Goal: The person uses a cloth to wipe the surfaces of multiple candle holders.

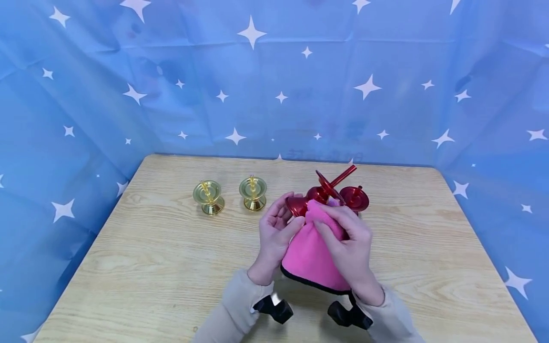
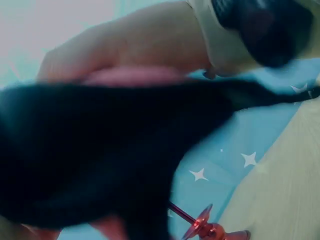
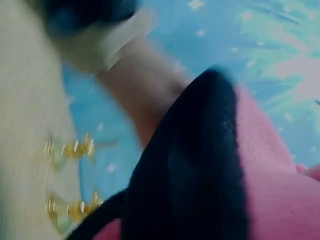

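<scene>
A glossy red candlestick (image 1: 317, 194) is tilted above the table, its stem pointing up and to the right in the head view. My left hand (image 1: 274, 233) holds it at the flared base, with the thumb over a pink cloth (image 1: 313, 255) edged in black. Pinched between the right hand's (image 1: 351, 238) thumb and fingers, the cloth lies against the candlestick's middle and covers part of it. Just behind the right hand is a second red candlestick (image 1: 355, 197), its lower part hidden. Black edging of the cloth fills much of both wrist views.
Two gold candlesticks, a left one (image 1: 210, 196) and a right one (image 1: 253, 192), stand upright on the wooden table (image 1: 163, 267) left of the hands. A blue curtain (image 1: 300, 71) with white stars encloses the back and sides. Black wrist mounts (image 1: 274, 309) hang below the sleeves.
</scene>
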`<state>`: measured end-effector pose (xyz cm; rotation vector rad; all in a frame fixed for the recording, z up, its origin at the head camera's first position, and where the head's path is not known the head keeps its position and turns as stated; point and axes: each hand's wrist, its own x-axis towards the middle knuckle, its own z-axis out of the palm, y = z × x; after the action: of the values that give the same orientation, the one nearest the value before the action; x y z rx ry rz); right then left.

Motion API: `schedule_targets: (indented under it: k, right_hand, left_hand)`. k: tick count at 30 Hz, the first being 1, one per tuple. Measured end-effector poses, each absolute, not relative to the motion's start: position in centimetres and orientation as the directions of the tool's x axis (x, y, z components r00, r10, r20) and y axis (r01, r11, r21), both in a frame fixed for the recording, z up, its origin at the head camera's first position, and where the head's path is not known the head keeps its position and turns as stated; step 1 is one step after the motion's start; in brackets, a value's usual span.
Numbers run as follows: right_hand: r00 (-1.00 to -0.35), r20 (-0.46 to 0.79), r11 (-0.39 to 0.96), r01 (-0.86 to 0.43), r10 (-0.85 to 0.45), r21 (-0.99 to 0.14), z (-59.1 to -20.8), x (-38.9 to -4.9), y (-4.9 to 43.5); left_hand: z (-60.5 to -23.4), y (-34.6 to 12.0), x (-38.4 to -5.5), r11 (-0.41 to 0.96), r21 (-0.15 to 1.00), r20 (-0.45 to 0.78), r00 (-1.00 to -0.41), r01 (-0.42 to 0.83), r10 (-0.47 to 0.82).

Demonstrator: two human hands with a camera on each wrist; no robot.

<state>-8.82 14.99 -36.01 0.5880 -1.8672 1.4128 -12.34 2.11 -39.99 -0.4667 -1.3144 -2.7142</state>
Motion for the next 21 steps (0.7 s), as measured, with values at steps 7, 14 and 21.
schedule_targets:
  k: [7, 14, 21]
  right_hand:
    - [-0.565, 0.824, 0.359, -0.761, 0.043, -0.540, -36.3, -9.1, 14.8]
    - [-0.482, 0.875, 0.339, -0.815, 0.055, -0.470, -37.2, -9.5, 15.0]
    - [-0.531, 0.846, 0.401, -0.766, 0.048, -0.503, -37.6, -9.6, 15.2]
  left_hand:
    - [-39.5, 1.8, -12.2, -0.744, 0.665, 0.186, -0.979, 0.065, 0.080]
    - [-39.3, 1.8, -12.3, -0.736, 0.670, 0.246, -0.964, 0.095, 0.100]
    - [-39.2, 1.6, -12.2, -0.782, 0.623, 0.203, -0.971, 0.026, 0.129]
